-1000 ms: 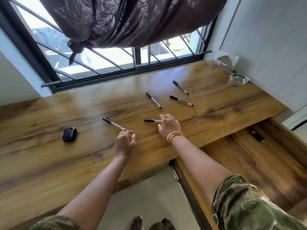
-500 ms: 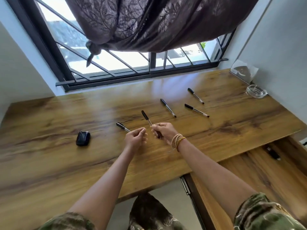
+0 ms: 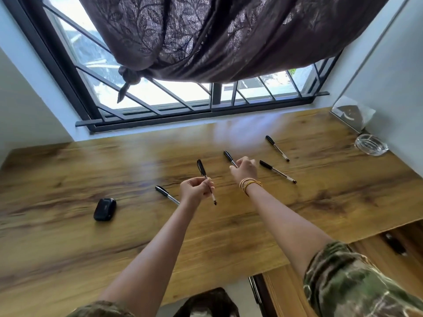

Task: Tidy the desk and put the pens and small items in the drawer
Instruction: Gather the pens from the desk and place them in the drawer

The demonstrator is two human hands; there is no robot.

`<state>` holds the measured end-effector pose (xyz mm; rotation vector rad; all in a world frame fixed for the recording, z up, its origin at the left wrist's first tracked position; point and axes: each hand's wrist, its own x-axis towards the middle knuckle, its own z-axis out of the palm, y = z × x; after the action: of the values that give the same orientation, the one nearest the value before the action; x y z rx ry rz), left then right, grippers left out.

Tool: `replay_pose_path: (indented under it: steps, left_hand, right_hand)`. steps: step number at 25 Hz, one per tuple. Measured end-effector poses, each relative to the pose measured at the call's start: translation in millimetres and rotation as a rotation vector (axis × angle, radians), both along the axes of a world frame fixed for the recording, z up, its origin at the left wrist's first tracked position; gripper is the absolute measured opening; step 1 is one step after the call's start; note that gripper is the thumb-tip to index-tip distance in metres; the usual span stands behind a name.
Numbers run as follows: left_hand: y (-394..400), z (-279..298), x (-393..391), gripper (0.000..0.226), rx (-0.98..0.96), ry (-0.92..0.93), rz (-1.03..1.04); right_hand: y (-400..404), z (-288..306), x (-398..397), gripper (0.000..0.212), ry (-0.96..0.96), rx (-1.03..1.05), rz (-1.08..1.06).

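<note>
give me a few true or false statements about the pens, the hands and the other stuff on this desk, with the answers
1. The left hand holds a pen lifted off the desk. True.
2. The right hand rests flat beside the black case. False: it reaches over a pen near the desk's middle, far from the case.
3. A glass ashtray sits at the desk's right end near the wall. True.
4. Every pen is already in the drawer. False: several still lie on the desk, including two right of the right hand and one by the left hand.
5. The right wrist wears bangles. True.
</note>
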<state>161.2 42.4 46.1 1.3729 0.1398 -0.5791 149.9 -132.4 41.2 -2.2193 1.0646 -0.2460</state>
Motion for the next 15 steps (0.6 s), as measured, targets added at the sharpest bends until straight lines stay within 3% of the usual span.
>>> replay_pose_path:
  steps: [2, 5, 7, 10, 13, 15]
  left_hand:
    - [-3.6, -4.9, 2.5, 0.004, 0.024, -0.006, -0.009]
    - [-8.9, -8.6, 6.5, 0.006, 0.027, 0.009, 0.005]
    - [-13.6, -8.6, 9.6, 0.006, 0.017, 0.021, 0.016]
    - [-24.2, -10.3, 11.5, 0.010, 0.010, 0.042, 0.031]
    - [-37.2, -15.9, 8.7, 0.011, 0.003, 0.076, 0.045]
    - [-45.0, -19.5, 4.7, 0.017, -0.010, 0.105, 0.029]
  right_hand:
    - [-11.3, -8.2, 6.9, 0.037, 0.128, -0.065, 0.047]
    - [-18.1, -8.0, 5.3, 0.021, 0.149, -0.122, 0.175]
    - [-15.5, -3.1, -3.9, 0.018, 0.043, 0.017, 0.167]
    - [5.2, 3.4, -26.1, 0.019, -0.151, 0.393, 0.174]
    - [23.4, -2.1, -42.1, 0.013, -0.217, 0.483, 0.246]
    - [23.9, -4.5, -46.7, 0.012, -0.221, 0.435, 0.259]
